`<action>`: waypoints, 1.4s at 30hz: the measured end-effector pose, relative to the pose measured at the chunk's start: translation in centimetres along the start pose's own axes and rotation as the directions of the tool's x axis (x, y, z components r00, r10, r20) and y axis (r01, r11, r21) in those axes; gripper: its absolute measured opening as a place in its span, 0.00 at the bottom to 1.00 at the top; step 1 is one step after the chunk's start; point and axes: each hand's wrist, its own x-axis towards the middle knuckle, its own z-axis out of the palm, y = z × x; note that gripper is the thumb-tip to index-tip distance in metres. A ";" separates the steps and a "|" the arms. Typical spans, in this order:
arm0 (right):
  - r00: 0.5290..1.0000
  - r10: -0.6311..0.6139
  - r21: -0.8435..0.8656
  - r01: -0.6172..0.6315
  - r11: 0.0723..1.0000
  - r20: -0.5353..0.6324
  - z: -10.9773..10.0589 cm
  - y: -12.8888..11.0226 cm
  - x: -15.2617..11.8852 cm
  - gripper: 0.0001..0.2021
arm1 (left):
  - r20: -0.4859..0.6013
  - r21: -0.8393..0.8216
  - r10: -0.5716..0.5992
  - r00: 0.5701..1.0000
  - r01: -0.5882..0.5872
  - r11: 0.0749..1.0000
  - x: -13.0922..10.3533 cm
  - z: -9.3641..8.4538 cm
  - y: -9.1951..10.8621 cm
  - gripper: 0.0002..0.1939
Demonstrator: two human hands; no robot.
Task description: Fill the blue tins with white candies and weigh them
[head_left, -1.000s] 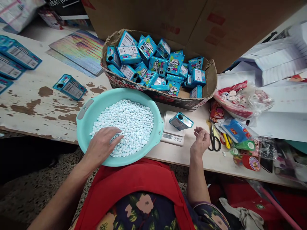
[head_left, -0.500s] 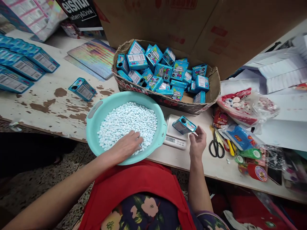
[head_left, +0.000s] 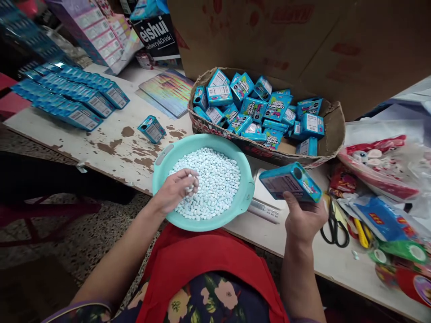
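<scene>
Over the turquoise basin (head_left: 249, 197), my left hand (head_left: 175, 188) has its fingers curled round a few small white candies (head_left: 191, 184). Many more of these candies (head_left: 215, 179) lie heaped in the basin. My right hand (head_left: 305, 217) grips a blue candy box (head_left: 290, 181), tilted, with a round dark hole in its top. The box is raised above the digital scale (head_left: 266, 208), which it partly hides. Another blue box (head_left: 151, 129) stands alone on the table to the left of the basin.
Behind the basin is a cut-down carton (head_left: 332, 134) full of blue boxes. Rows of blue boxes (head_left: 81, 96) stand at the left, near shiny holographic sheets (head_left: 168, 92). Black-handled scissors (head_left: 335, 229), a yellow cutter (head_left: 361, 233) and plastic bags (head_left: 387, 166) lie at the right.
My right hand has taken hold of the box and lifted it off the scale. My left hand has risen from the heap with candies in its fingers. The camera view has shifted left.
</scene>
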 end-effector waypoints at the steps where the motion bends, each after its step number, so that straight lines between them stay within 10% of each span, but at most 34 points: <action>1: 0.997 -0.008 -0.002 0.008 1.000 0.076 0.6 -0.8 -0.5 0.20 | -0.041 -0.174 -0.035 0.999 0.028 0.984 0.3 0.2 0.2 0.14; 5: 0.889 -0.041 -0.102 0.098 0.990 0.456 3.4 -3.0 -2.9 0.14 | -0.096 -0.517 -0.143 0.985 0.073 0.853 1.2 1.8 2.3 0.11; 8: 0.776 -0.129 -0.128 0.260 0.957 0.617 5.5 -3.5 -4.4 0.13 | -0.118 -0.549 0.000 0.993 -0.065 0.834 0.8 3.5 4.5 0.10; 13: 0.685 -0.186 -0.116 0.370 0.922 0.705 7.4 -3.0 -6.1 0.14 | -0.213 -0.446 0.292 0.932 -0.359 0.820 0.0 6.2 5.9 0.10; 19: 0.674 -0.173 -0.143 0.387 0.911 0.718 7.9 -2.8 -6.4 0.13 | -0.317 -0.326 0.352 0.881 -0.449 0.832 0.6 6.8 4.8 0.17; 30: 0.686 -0.148 -0.119 0.326 0.938 0.712 8.2 -2.7 -6.6 0.13 | -0.337 -0.338 0.343 0.877 -0.452 0.825 0.6 5.9 5.0 0.22; 34: 0.761 -0.022 -0.111 0.123 0.986 0.649 6.4 -3.2 -5.4 0.12 | -0.267 0.106 0.448 0.853 -0.436 0.894 0.4 4.0 4.0 0.20; 38: 0.925 0.075 -0.090 -0.045 0.995 0.373 2.4 -1.9 -2.4 0.16 | 0.108 0.829 0.511 0.852 -0.361 0.427 -0.7 1.6 1.1 0.12; 42: 0.994 0.077 -0.114 -0.068 0.991 0.078 -1.2 1.1 0.7 0.20 | 0.192 0.944 0.534 0.823 -0.304 0.128 -2.2 -0.1 -1.8 0.16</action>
